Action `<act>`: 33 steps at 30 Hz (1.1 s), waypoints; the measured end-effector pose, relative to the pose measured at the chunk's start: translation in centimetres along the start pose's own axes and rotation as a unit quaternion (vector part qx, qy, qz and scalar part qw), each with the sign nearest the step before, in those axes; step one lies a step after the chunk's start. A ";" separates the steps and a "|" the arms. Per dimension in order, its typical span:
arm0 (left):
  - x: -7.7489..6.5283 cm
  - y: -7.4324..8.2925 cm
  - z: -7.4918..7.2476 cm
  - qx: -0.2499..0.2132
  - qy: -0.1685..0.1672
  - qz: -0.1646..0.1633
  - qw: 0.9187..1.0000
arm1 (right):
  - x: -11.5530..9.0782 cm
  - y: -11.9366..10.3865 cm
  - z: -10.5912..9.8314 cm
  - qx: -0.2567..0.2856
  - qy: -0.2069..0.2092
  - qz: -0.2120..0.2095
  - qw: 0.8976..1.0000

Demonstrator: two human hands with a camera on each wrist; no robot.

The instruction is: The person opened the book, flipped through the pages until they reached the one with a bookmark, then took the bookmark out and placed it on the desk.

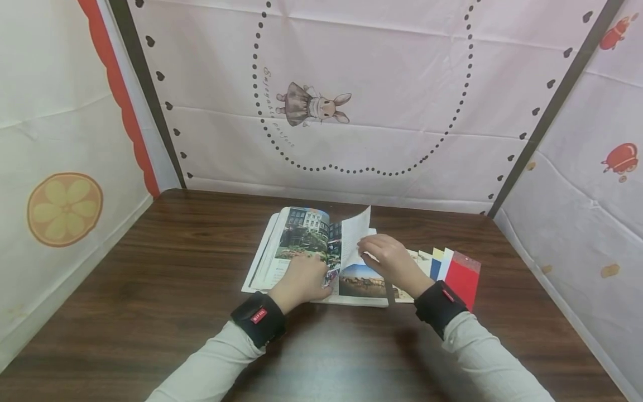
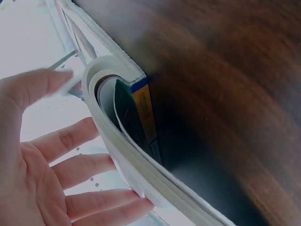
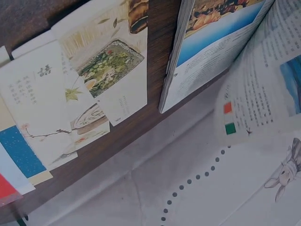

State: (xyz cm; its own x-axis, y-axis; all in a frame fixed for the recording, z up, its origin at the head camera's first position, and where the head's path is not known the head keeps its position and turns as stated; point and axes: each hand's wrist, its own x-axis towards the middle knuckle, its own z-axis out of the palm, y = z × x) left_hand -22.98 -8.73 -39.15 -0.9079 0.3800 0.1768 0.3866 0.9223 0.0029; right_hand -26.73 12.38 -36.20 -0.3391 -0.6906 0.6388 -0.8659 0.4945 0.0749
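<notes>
An open picture book (image 1: 304,231) lies on the table, showing a building and garden photo on its left page. My left hand (image 1: 300,277) rests on that page near the spine; in the left wrist view its spread fingers (image 2: 84,165) lie against the book's curved pages (image 2: 141,162). With thumb and fingertips, my right hand (image 1: 394,261) pinches a single page (image 1: 354,234) that stands raised above the right side. Beneath it shows a desert photo (image 1: 363,281). The right wrist view has the raised page (image 3: 254,94), with printed text, but not the hand.
Overlapping illustrated cards (image 3: 40,94) lie to the right of the book, partly under my right hand. A red card (image 1: 464,276) is outermost. The dark wooden table (image 1: 150,279) meets printed cloth walls (image 1: 402,67) at the back and sides.
</notes>
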 end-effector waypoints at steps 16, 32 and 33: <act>0.5 -0.3 -0.1 -0.039 0.005 -0.020 0.999 | -2.5 1.1 0.9 0.054 -0.315 0.252 0.913; 0.0 -3.4 -0.8 -0.221 0.085 -0.197 0.951 | -2.8 0.9 1.6 0.081 -0.431 0.234 0.868; 0.0 -3.9 -1.1 -0.240 0.103 -0.215 0.941 | -2.7 1.0 1.6 0.083 -0.431 0.232 0.868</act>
State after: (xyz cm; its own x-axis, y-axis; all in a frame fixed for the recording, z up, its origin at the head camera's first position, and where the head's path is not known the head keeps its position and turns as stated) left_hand -24.32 -12.40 -38.08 -0.9657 -0.0887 0.2440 0.0636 0.8305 0.5534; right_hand -27.31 13.87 -39.08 -0.7525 -0.6109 -0.2460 -0.5790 0.7917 -0.1947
